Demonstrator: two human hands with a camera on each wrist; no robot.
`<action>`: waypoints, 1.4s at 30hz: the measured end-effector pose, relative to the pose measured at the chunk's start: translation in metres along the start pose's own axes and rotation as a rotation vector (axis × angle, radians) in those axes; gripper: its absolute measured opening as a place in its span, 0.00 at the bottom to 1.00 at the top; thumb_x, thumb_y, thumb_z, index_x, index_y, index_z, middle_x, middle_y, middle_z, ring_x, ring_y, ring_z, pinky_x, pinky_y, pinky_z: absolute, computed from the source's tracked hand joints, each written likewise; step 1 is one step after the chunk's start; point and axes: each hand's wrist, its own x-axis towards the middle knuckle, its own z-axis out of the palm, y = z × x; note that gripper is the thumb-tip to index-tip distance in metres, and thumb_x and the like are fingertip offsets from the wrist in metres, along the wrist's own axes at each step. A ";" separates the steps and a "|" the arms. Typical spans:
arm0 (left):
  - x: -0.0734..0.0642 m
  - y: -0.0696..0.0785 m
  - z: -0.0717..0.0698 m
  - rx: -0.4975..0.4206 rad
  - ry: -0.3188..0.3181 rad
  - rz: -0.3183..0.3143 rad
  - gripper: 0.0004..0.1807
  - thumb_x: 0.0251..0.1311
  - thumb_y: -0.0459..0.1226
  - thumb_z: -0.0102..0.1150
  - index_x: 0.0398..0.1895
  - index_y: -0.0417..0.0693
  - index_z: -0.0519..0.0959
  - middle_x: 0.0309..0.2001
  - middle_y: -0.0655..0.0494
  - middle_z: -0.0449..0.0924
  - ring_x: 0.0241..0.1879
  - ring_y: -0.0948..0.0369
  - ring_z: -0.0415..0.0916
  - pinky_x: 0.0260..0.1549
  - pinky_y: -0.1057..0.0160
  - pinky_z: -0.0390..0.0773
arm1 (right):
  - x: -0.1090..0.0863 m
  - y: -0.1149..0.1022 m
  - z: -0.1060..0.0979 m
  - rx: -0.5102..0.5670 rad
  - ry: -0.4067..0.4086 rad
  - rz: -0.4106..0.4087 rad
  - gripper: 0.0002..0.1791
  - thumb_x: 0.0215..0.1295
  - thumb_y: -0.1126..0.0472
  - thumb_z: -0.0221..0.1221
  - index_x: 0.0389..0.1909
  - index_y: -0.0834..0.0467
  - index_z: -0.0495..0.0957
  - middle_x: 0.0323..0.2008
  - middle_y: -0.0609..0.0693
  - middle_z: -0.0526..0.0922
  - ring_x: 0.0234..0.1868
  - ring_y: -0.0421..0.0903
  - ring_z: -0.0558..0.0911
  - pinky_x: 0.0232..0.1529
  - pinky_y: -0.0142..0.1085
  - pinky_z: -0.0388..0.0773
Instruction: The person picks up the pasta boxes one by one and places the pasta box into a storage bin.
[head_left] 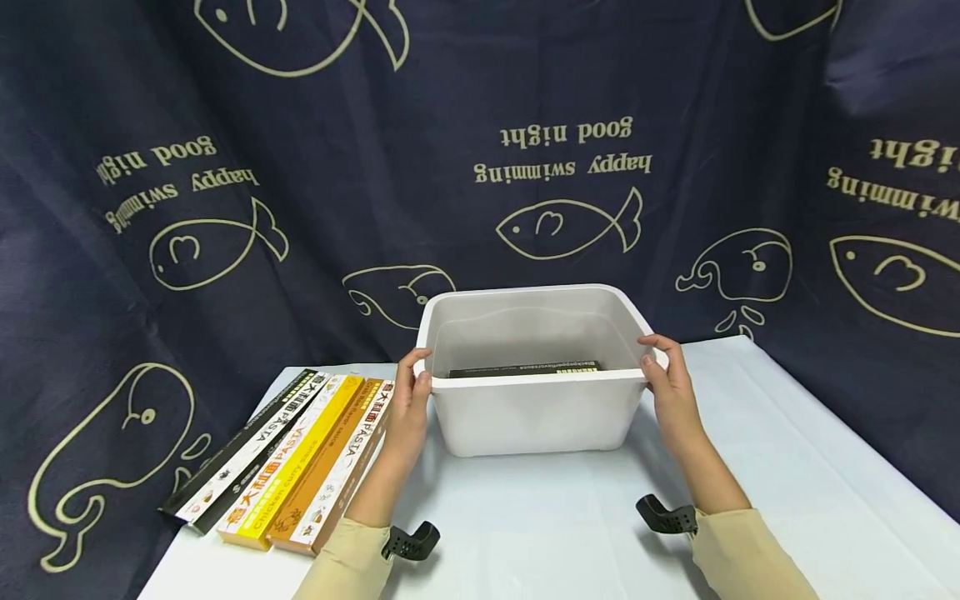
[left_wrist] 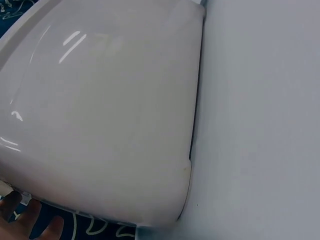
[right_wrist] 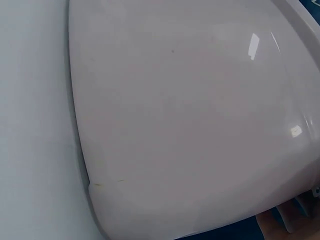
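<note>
A white plastic bin (head_left: 536, 421) stands on the table, its open top facing up. My left hand (head_left: 408, 410) grips the left end of its rim, thumb at the front corner and fingers over the edge. At the opposite end, my right hand (head_left: 670, 392) holds the rim in the same way. Inside the bin lies a long black box (head_left: 517, 370) lettered "Blackpepperflavorsauce", mostly hidden behind the front wall. Both wrist views are filled by the bin's glossy outer wall (left_wrist: 110, 110), with a few fingers (right_wrist: 287, 220) showing at the lower corner.
Left of the bin, long pasta boxes lie side by side: a black-and-white one (head_left: 251, 446), a yellow one (head_left: 303, 462) and an orange-brown one (head_left: 341, 458). Behind the light-blue tabletop (head_left: 532, 525) hangs a dark-blue curtain (head_left: 420, 167) printed with fish.
</note>
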 end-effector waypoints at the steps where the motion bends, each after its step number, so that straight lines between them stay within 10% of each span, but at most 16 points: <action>1: 0.000 0.000 0.000 0.008 -0.004 0.003 0.22 0.74 0.41 0.40 0.69 0.54 0.64 0.76 0.53 0.58 0.72 0.56 0.57 0.70 0.51 0.59 | 0.000 0.001 -0.001 0.001 0.004 -0.003 0.19 0.78 0.60 0.40 0.66 0.58 0.62 0.66 0.42 0.62 0.60 0.40 0.68 0.51 0.27 0.68; 12: -0.003 0.002 -0.006 0.086 -0.016 -0.049 0.22 0.78 0.42 0.38 0.72 0.58 0.62 0.48 0.55 0.73 0.47 0.62 0.70 0.51 0.67 0.69 | -0.001 0.008 0.001 0.004 -0.001 -0.016 0.19 0.79 0.60 0.40 0.66 0.61 0.60 0.62 0.38 0.63 0.57 0.41 0.70 0.48 0.27 0.69; 21: -0.011 0.012 -0.027 0.169 -0.145 -0.096 0.27 0.79 0.46 0.38 0.78 0.63 0.53 0.77 0.52 0.57 0.74 0.47 0.60 0.70 0.40 0.62 | -0.001 0.007 0.003 0.012 0.001 -0.019 0.19 0.78 0.61 0.39 0.65 0.62 0.59 0.62 0.38 0.62 0.56 0.41 0.68 0.47 0.28 0.69; 33: -0.028 0.017 -0.064 0.427 -0.131 -0.112 0.30 0.75 0.43 0.49 0.78 0.56 0.57 0.72 0.47 0.64 0.69 0.46 0.68 0.63 0.52 0.73 | -0.001 0.007 0.002 0.010 -0.002 -0.045 0.19 0.78 0.61 0.40 0.65 0.64 0.60 0.62 0.38 0.63 0.55 0.41 0.70 0.46 0.28 0.69; 42: -0.046 0.013 -0.083 0.565 -0.127 -0.131 0.35 0.70 0.46 0.57 0.77 0.57 0.58 0.74 0.42 0.59 0.71 0.41 0.61 0.66 0.35 0.62 | 0.001 0.005 -0.003 -0.004 -0.015 -0.039 0.20 0.78 0.61 0.38 0.66 0.63 0.59 0.67 0.46 0.61 0.58 0.41 0.68 0.48 0.28 0.69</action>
